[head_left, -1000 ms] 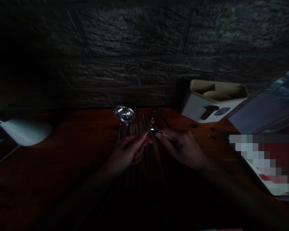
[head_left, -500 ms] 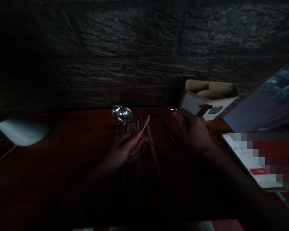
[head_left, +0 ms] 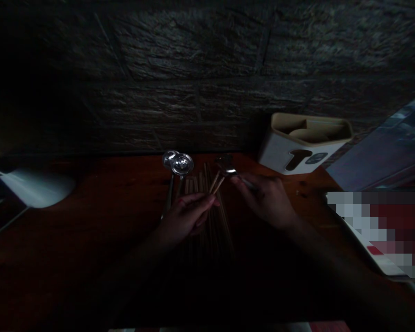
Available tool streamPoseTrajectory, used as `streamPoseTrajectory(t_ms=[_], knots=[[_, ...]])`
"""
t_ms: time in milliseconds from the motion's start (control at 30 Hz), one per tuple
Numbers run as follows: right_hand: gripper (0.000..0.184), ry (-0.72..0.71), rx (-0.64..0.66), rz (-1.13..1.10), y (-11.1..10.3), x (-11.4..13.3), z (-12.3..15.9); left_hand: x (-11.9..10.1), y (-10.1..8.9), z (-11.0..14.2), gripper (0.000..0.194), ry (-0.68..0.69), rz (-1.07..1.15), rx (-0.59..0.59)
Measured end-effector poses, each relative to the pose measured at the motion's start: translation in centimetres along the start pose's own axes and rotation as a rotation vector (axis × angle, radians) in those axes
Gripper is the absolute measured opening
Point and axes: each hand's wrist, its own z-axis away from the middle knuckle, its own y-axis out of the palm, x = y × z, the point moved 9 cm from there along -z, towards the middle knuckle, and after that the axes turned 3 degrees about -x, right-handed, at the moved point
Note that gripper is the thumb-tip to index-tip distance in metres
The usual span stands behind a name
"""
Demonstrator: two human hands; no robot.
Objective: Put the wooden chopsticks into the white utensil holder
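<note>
Pinched in my left hand (head_left: 190, 214) are thin wooden chopsticks (head_left: 216, 183), their ends pointing up and away from me. My right hand (head_left: 269, 196) is closed around the handle of a shiny metal utensil (head_left: 230, 172); dimness hides whether it is a spoon or a fork. Its head is close to the chopstick ends, and I cannot tell if they touch. Several more chopsticks (head_left: 224, 214) lie side by side under and beyond my left hand. To their left rest a perforated metal ladle (head_left: 182, 164) and a second ladle (head_left: 168, 159), partly behind it.
A white utensil holder (head_left: 307, 150) with a tan rim and inner dividers stands at the back right, against the dark stone wall (head_left: 152, 60). On the right lies a tablet-like screen (head_left: 383, 263), partly blurred out. A pale cone-shaped object (head_left: 38, 188) is at the left of the wooden table (head_left: 100, 198).
My right hand has moved left with the metal utensil, away from the holder and towards the chopsticks in my left hand. The view has shifted slightly.
</note>
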Motion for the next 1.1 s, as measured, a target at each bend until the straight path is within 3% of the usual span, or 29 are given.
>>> streamPoseTrajectory(t_ms=[100, 200, 333, 433, 633, 767, 833, 900, 1033, 1100], knots=[[0.030, 0.092, -0.101, 0.123, -1.9, -2.1, -0.5, -0.3, -0.2, 0.0, 0.032, 0.013, 0.009, -0.011], [0.032, 0.093, -0.144, 0.084, -2.6, -1.6, -0.4, -0.6, -0.5, 0.0, 0.032, 0.012, 0.023, -0.030], [0.027, -0.013, 0.005, -0.116, -0.4, 1.5, 0.3, -0.3, -0.6, 0.0, 0.036, -0.024, 0.027, -0.023], [0.026, -0.041, 0.094, -0.169, 1.2, 2.4, 0.8, 0.2, -0.4, 0.0, 0.036, -0.046, 0.011, -0.014], [0.028, 0.022, 0.012, -0.039, 0.8, 0.1, 0.2, 1.2, 0.2, -0.3, 0.034, -0.072, 0.039, 0.007], [0.033, 0.149, -0.078, 0.154, -1.5, -3.1, -0.4, -0.2, 0.2, 0.0, 0.034, 0.006, 0.037, 0.014], [0.034, 0.165, -0.126, 0.185, -2.5, -3.4, -0.6, -0.8, 0.0, 0.0, 0.034, 0.027, 0.058, 0.002], [0.034, 0.139, -0.123, 0.111, -2.5, -2.4, -0.5, -0.9, 0.0, -0.1, 0.035, 0.014, 0.071, 0.012], [0.029, 0.002, 0.047, -0.138, 0.5, 1.6, 0.4, -0.4, 0.3, -0.3, 0.036, -0.012, 0.060, 0.045], [0.027, -0.040, 0.104, -0.186, 1.5, 2.4, 0.7, -0.3, 0.2, -0.2, 0.035, -0.005, 0.042, 0.034]])
